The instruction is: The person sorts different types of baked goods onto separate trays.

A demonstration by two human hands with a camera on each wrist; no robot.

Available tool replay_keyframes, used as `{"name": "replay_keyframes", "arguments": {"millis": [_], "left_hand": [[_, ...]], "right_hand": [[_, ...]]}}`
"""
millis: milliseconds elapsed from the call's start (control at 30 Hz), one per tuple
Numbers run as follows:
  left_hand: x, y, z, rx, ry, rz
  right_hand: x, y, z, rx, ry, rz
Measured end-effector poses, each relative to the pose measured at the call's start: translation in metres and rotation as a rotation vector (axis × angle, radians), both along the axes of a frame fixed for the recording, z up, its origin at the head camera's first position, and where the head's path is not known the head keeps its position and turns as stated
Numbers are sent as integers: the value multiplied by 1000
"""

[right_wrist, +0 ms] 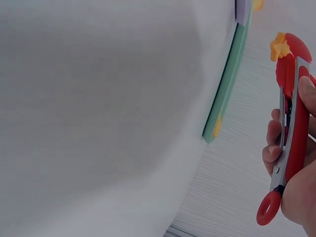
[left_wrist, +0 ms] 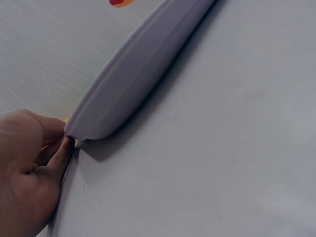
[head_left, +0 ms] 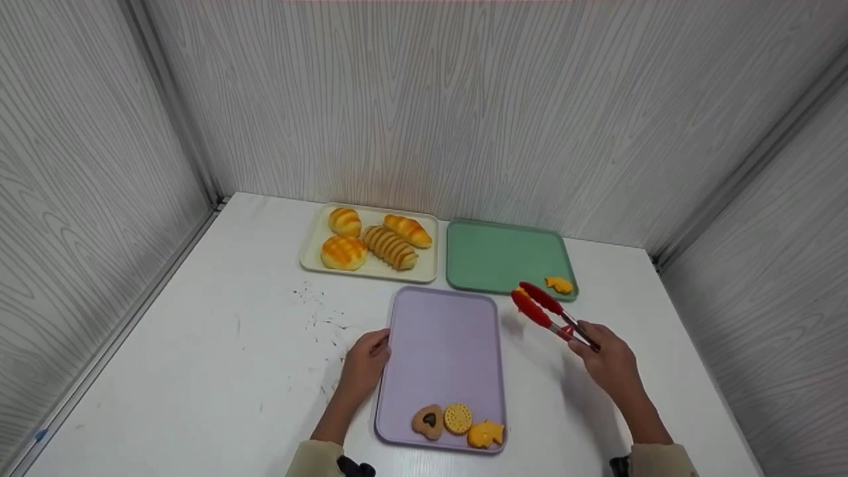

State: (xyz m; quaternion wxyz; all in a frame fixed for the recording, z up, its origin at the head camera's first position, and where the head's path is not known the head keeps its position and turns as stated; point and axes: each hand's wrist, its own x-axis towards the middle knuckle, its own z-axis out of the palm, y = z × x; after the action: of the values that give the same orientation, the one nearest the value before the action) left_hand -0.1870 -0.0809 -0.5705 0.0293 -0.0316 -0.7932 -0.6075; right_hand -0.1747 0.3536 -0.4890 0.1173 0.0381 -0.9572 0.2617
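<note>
At its left edge, a light purple tray (head_left: 440,351) is pinched between the thumb and fingers of my left hand (head_left: 366,363). Near its front edge lie a brown heart-shaped cookie (head_left: 424,430), a round yellow cookie (head_left: 458,419) and an orange fish-shaped cookie (head_left: 485,434). My right hand (head_left: 613,364) grips red-and-silver tongs (head_left: 532,310) to the right of the tray. Between the tong tips, the right wrist view shows a small orange piece (right_wrist: 280,47) held above the table. Another orange fish-shaped cookie (head_left: 558,285) lies in the near right corner of the green tray (head_left: 503,255).
At the back left stands a cream tray (head_left: 425,270) with several bread pieces, among them a striped roll (head_left: 389,247) and a croissant-like bread (head_left: 407,230). Wood-grain panels (head_left: 424,99) enclose the white table (head_left: 218,344) at the back and sides. Dark marks speckle the tabletop left of the purple tray.
</note>
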Motion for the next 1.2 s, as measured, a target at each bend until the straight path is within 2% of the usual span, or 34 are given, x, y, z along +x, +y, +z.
{"name": "replay_keyframes", "arguments": {"millis": [300, 600, 767, 900, 1200], "left_hand": [[1, -2, 0, -4, -13, 9], [1, -1, -1, -15, 6, 12], [1, 0, -2, -3, -20, 0], [1, 1, -2, 2, -36, 6], [0, 0, -2, -29, -23, 26]], "right_hand": [[-47, 6, -9, -74, -56, -108], [-76, 1, -27, -66, -63, -181], [-81, 0, -34, -62, -138, -198], [-81, 1, -34, -89, -178, -187], [-70, 1, -27, -108, -168, -163]]}}
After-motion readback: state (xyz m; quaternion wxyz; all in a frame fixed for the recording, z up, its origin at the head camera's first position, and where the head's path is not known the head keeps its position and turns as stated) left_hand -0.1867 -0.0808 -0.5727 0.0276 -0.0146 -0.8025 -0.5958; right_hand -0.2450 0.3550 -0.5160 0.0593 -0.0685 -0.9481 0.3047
